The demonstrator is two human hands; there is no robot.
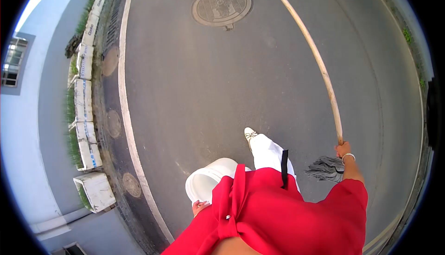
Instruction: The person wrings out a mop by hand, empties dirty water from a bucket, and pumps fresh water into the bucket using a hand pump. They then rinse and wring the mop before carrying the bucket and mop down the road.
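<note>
My right hand [343,150] is wrapped round the lower part of a long wooden mop handle [320,60], which reaches far forward over the road. Just behind that hand hangs the grey string mop head [326,169]. On the other side, my left hand [200,207] grips the rim of a white plastic bucket [200,185], tipped so that its mouth faces left. Part of the bucket is hidden behind my red top. One white shoe [250,133] shows ahead of my white trouser leg.
Grey asphalt road [208,83] lies beneath me, with a round manhole cover [221,6] ahead. A white line [123,60] runs along the left, beside several white planter boxes [83,99] and a building wall [51,116]. A kerb edges the right.
</note>
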